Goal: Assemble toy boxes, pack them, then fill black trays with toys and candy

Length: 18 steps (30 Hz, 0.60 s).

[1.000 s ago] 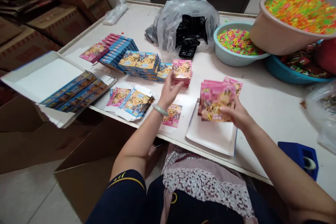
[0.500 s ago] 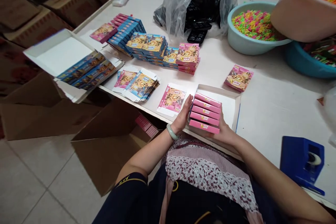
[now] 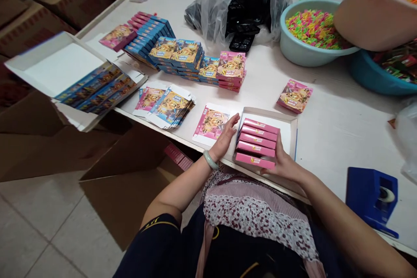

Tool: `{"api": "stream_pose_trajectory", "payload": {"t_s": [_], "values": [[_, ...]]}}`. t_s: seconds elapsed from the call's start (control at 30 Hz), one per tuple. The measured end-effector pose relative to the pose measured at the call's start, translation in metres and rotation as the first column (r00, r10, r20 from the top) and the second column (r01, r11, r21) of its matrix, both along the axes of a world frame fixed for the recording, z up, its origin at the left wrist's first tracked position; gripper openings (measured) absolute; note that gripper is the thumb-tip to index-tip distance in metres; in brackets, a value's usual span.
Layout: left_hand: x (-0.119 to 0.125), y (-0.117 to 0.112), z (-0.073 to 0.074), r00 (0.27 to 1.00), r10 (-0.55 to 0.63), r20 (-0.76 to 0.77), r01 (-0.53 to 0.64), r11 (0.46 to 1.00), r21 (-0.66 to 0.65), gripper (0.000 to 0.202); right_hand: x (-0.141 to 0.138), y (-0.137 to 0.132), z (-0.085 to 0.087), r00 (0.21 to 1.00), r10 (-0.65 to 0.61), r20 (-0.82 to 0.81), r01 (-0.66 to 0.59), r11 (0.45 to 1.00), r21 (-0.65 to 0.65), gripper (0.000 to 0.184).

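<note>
Pink boxes (image 3: 257, 143), slim, edge-up, pressed between left hand (image 3: 224, 138) and right hand (image 3: 284, 163), fingers (image 3: 232, 122) flat.

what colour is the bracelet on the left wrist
Pale green; the bracelet shows best in the head view.

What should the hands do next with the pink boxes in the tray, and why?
Probably the right hand should reach for the loose pink box beyond the white tray and add it. Four pink boxes stand on edge in it between that hand and the left hand, and its far part is bare.
</note>
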State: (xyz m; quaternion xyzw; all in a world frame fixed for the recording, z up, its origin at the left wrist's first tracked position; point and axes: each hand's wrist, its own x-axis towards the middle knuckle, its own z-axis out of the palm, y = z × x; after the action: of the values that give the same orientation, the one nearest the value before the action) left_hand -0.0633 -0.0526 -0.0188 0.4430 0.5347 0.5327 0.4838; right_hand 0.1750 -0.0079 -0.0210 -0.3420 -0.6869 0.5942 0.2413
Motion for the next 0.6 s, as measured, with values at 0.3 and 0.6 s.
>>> {"api": "stream_pose_trajectory", "payload": {"t_s": [0.3,0.6], "values": [[-0.005,0.007,0.018,0.994,-0.098,-0.038,0.103,0.978,0.180,0.055,0.025,0.017,0.001,0.972,0.226,0.059,-0.228,0.973,0.025,0.132],[-0.005,0.010,0.021,0.992,-0.085,-0.091,0.100,0.979,0.176,0.051,-0.077,0.130,0.041,0.985,-0.173,0.018,0.173,0.965,-0.198,0.061]]}}
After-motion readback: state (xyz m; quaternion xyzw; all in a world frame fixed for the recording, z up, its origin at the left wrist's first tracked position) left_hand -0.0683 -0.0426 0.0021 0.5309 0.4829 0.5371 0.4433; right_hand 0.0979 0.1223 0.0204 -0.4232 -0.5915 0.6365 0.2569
